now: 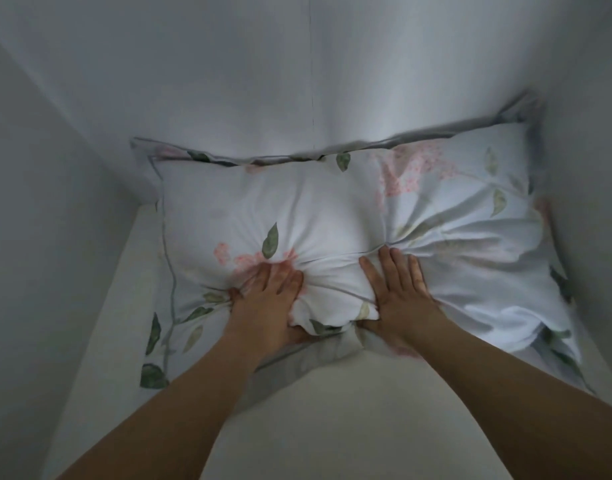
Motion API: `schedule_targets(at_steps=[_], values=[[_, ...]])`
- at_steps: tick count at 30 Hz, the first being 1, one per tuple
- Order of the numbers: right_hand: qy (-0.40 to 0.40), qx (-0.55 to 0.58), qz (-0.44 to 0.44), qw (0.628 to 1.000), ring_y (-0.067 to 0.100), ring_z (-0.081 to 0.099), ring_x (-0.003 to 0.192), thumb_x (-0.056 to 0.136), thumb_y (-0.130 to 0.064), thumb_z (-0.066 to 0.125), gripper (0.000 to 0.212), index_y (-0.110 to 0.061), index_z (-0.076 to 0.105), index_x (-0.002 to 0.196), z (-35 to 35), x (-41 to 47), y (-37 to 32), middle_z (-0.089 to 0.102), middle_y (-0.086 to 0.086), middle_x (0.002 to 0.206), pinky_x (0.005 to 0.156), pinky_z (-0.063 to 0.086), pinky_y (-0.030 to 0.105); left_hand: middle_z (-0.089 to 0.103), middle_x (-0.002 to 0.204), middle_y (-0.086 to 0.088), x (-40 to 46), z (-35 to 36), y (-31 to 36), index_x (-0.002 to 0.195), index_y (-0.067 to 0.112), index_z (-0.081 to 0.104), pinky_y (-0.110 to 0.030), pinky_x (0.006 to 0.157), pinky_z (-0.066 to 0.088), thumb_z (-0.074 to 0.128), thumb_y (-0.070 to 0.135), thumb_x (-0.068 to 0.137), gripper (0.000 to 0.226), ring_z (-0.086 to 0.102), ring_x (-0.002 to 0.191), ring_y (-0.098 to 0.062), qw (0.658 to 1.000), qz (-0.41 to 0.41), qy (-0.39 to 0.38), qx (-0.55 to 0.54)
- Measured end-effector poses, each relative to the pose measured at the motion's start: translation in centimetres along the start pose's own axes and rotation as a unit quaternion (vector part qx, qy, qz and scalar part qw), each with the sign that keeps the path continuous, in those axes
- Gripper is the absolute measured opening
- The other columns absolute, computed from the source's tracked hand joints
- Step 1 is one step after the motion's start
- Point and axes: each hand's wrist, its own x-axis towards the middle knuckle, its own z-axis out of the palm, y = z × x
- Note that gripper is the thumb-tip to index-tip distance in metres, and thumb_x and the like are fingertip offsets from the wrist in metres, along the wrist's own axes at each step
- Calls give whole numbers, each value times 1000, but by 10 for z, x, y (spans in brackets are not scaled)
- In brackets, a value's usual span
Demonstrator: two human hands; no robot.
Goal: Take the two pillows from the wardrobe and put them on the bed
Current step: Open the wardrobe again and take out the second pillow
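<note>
Both hands, left hand (266,299) and right hand (399,296), clutch the bunched floral pillow (332,216).

Plain white back wall (228,81) with thin vertical seam (312,74), white side panels, dim light

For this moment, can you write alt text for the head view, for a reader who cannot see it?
Both hands, left hand and right hand, press into and bunch the near edge of a floral pillow lying on a pale shelf between plain white walls. A second pillow is not clearly visible.
</note>
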Motion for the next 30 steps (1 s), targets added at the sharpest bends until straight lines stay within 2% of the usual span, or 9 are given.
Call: schedule_targets(at_steps=[3, 6, 10, 12, 17, 21, 24, 28, 30], values=[[3, -9, -12, 1000, 31, -33, 139, 78, -77, 16, 97, -24, -38, 138, 2, -4, 0, -32, 16, 153, 115, -18, 49, 10, 163, 7, 2, 1, -3, 153, 35, 17, -50, 111, 31, 47, 70, 80, 86, 12, 149, -23, 999, 22, 23, -7], [2, -26, -4, 1000, 32, -29, 142, 84, -73, 22, 95, -23, -39, 137, 6, -5, -1, -30, 18, 153, 115, -19, 48, 14, 163, 6, 1, 7, -2, 152, 35, 21, -48, 107, 39, 46, 54, 92, 69, 15, 149, -22, 999, 22, 35, 7], [6, -28, 7, 1000, 32, -15, 146, 92, -55, 32, 85, -22, -26, 144, 2, -11, -13, -16, 20, 157, 117, -14, 45, 24, 160, -2, -6, 11, 7, 153, 25, 24, -45, 114, 29, 42, 32, 96, 60, 22, 146, -29, 998, 25, 48, 15], [-8, -54, 10, 998, 35, -3, 147, 93, -45, 38, 82, -18, -14, 150, -5, -20, -18, -4, 24, 157, 120, -4, 46, 29, 157, -4, -15, 9, 13, 152, 22, 26, -43, 114, 29, 38, 30, 97, 58, 28, 142, -29, 998, 26, 39, 43], [-78, -116, 0, 990, 42, 37, 130, 90, -26, 48, 68, -2, 17, 146, -34, -57, -33, 37, 33, 139, 110, 29, 48, 47, 143, -9, -66, 4, 31, 135, 19, 52, -44, 93, 49, 45, 21, 93, 43, 50, 123, -34, 999, 29, 28, 6], [-157, -93, -15, 983, 34, 56, 113, 90, -16, 49, 49, -6, 41, 137, -58, -117, -59, 56, 18, 127, 93, 48, 44, 55, 136, -9, -128, -12, 44, 144, 16, 42, -40, 100, 41, 42, 22, 99, 45, 55, 119, -30, 996, -15, -78, -37], [-226, -83, -32, 970, 30, 59, 116, 92, -18, 52, 35, -14, 57, 127, -109, -150, -72, 61, 9, 127, 97, 47, 41, 61, 128, -8, -169, -60, 53, 130, 18, 57, -44, 104, 36, 47, 25, 96, 36, 54, 120, -31, 981, -63, -174, -66], [-150, -78, -27, 985, 26, 63, 110, 92, -22, 47, 30, -17, 61, 118, -234, -168, -76, 66, 5, 120, 91, 49, 36, 56, 136, -4, -195, -187, 52, 141, 25, 48, -39, 102, 44, 48, 27, 97, 43, 55, 121, -28, 982, -87, -96, -141], [-137, -60, -16, 989, 26, 66, 105, 88, -25, 51, 28, -19, 63, 112, -316, -176, -71, 68, 4, 112, 86, 49, 35, 61, 130, -5, -205, -263, 56, 128, 21, 59, -37, 102, 43, 41, 27, 99, 35, 57, 118, -27, 985, -80, -60, -143]])
